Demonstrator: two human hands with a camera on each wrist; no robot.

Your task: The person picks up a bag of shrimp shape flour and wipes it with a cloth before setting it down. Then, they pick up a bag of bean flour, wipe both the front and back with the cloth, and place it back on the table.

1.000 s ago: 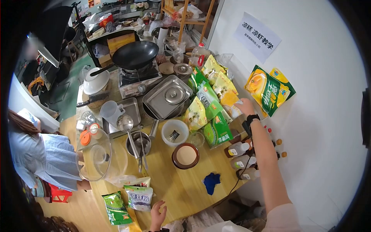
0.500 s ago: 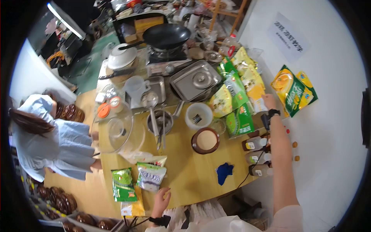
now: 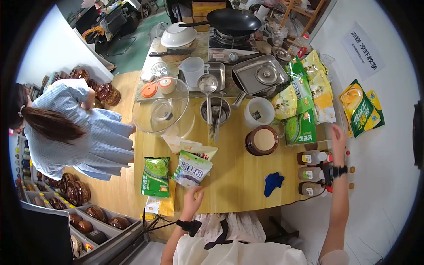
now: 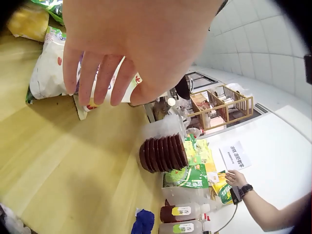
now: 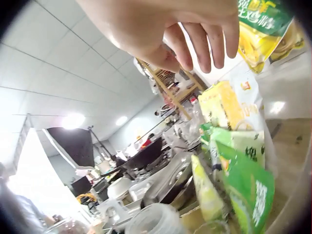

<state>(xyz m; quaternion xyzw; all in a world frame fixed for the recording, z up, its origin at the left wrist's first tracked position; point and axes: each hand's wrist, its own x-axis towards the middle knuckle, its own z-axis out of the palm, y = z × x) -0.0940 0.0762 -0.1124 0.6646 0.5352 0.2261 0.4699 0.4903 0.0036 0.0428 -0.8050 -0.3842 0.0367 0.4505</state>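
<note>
My left hand hangs at the near table edge beside a white and purple packet; in the left wrist view its fingers are loosely extended and hold nothing. To its left lies a green packet. My right hand is raised by the right end of a clear bin of upright packets, near the white and yellow packet and the green packet. In the right wrist view this hand has relaxed fingers above the packets, with nothing in them.
Bottles stand below the bin, near a blue cloth. Mid-table are a brown-rimmed stack of bowls, a white tub, a pot and a clear bowl. A wok sits at the back. A person stands left.
The head view has turned left. My right hand has come away from the white and yellow packet toward me. My left hand stays near the packets at the front edge.
</note>
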